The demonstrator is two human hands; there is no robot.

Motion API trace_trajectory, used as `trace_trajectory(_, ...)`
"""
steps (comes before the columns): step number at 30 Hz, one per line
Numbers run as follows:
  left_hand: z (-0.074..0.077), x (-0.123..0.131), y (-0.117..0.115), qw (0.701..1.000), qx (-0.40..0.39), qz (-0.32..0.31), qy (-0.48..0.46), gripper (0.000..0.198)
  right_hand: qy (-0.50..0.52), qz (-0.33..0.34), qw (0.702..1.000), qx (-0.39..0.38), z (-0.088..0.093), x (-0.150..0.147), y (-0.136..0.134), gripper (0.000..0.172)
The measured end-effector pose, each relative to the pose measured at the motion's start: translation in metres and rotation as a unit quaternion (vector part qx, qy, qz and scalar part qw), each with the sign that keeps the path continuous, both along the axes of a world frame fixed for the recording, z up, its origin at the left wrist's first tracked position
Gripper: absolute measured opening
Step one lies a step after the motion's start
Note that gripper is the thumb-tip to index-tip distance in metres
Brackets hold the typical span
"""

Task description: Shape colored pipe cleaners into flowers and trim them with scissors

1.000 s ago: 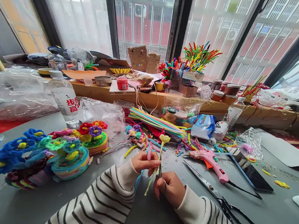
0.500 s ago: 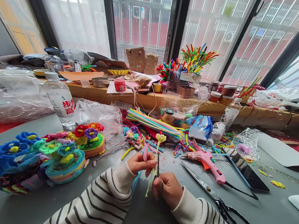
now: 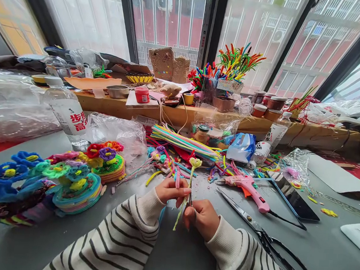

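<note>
Between the thumb and fingers of my left hand point(image 3: 173, 190) is a pale yellow pipe-cleaner flower point(image 3: 195, 163). Its bloom points up and away, and its fuzzy light green-yellow stem point(image 3: 178, 219) hangs below the fingers. My right hand point(image 3: 203, 217) is closed around a slim dark metal tool point(image 3: 190, 195), whose narrow tip stands up beside the stem, close to my left fingertips. Most of this tool is hidden in the fist, so its exact kind is unclear. Both hands are just above the grey table point(image 3: 177, 262).
Pipe-cleaner flower pots point(image 3: 77, 189) stand at left. Large scissors point(image 3: 248, 220), a pink glue gun point(image 3: 250, 189) and a phone-like dark slab point(image 3: 293, 196) lie at right. Behind are a pipe-cleaner bundle point(image 3: 182, 141), a water bottle point(image 3: 67, 114) and a cluttered wooden ledge point(image 3: 107, 111).
The view has tilted and shifted slightly, so the hands and table things sit a little higher. The flower stem's lower end leans more to the left. Both grips stay the same.
</note>
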State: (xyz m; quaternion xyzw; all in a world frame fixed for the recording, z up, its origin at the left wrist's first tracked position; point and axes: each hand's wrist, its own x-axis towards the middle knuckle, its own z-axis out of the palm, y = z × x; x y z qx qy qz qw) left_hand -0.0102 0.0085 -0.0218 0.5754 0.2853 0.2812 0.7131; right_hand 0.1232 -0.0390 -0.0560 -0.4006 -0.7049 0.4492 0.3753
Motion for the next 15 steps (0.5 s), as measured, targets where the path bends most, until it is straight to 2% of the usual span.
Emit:
trace_trajectory(5,0.0016,0.0005,0.0006,1.0,0.006,0.004,-0.003,0.028,0.0,-0.034,0.999,-0.026,-0.0004,-0.0014,0.0007,0.061)
trace_trajectory(10,0.0004,-0.0005,0.0001,1.0,0.019,0.001,-0.011,0.031,-0.01,0.008,1.0,0.003,-0.0025,-0.0013,0.0016,0.07)
trace_trajectory(15,-0.0015,-0.0029,-0.0006,0.999,0.031,0.004,-0.004,0.029,-0.041,0.023,0.999,0.019,0.0016,-0.001,0.001,0.076)
